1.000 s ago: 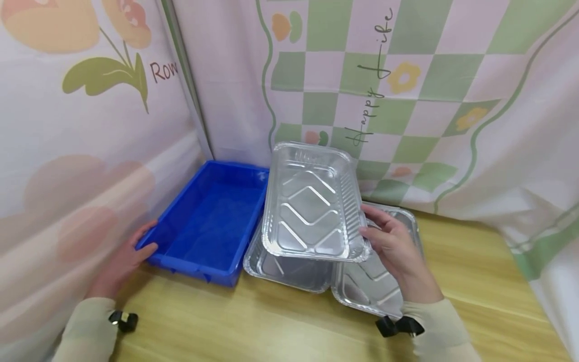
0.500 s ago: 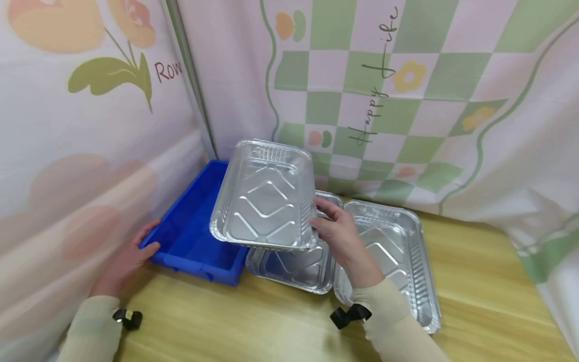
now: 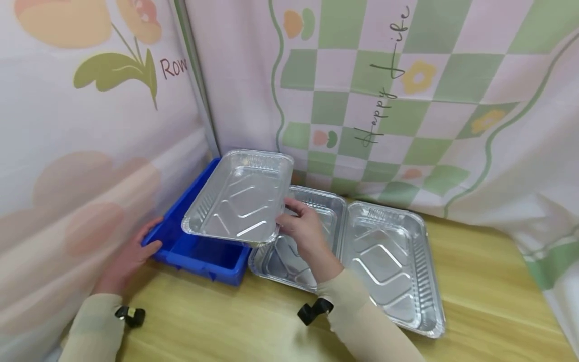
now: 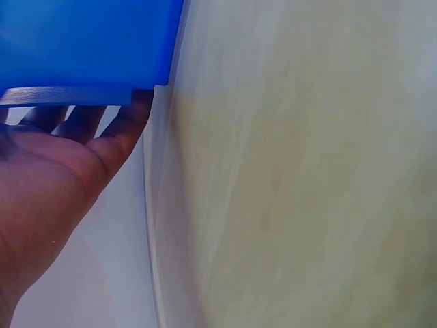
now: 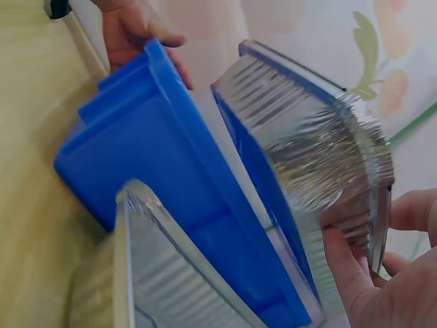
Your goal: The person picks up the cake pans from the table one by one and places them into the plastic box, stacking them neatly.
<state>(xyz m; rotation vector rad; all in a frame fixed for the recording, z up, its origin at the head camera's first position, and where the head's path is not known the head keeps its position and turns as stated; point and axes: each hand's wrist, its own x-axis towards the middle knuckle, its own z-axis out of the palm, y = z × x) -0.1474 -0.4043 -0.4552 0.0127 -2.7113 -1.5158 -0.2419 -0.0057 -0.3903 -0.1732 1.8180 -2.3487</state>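
A blue plastic bin point(image 3: 199, 269) stands at the left, against the side curtain. My left hand point(image 3: 131, 256) grips its near-left corner, the thumb over the rim and the fingers along the outer wall; in the left wrist view the fingers point(image 4: 126, 126) reach up behind the blue wall. My right hand point(image 3: 307, 236) pinches the right rim of a foil tray point(image 3: 239, 201), tilted and held over the bin, covering much of its inside. From the right wrist view, the foil tray point(image 5: 300, 130) hangs above the bin's rim, its ribbed side towards the camera.
Two more foil trays rest on the wooden table point(image 3: 212, 322) right of the bin: a middle tray point(image 3: 334, 211), partly behind my right hand, and a right-hand tray point(image 3: 384, 256). A patterned curtain point(image 3: 353, 80) hangs close behind them; another curtain point(image 3: 90, 166) lines the left side.
My right hand has carried the foil tray leftwards, from above the other foil trays to over the blue bin. My left hand has kept its grip on the bin's corner.
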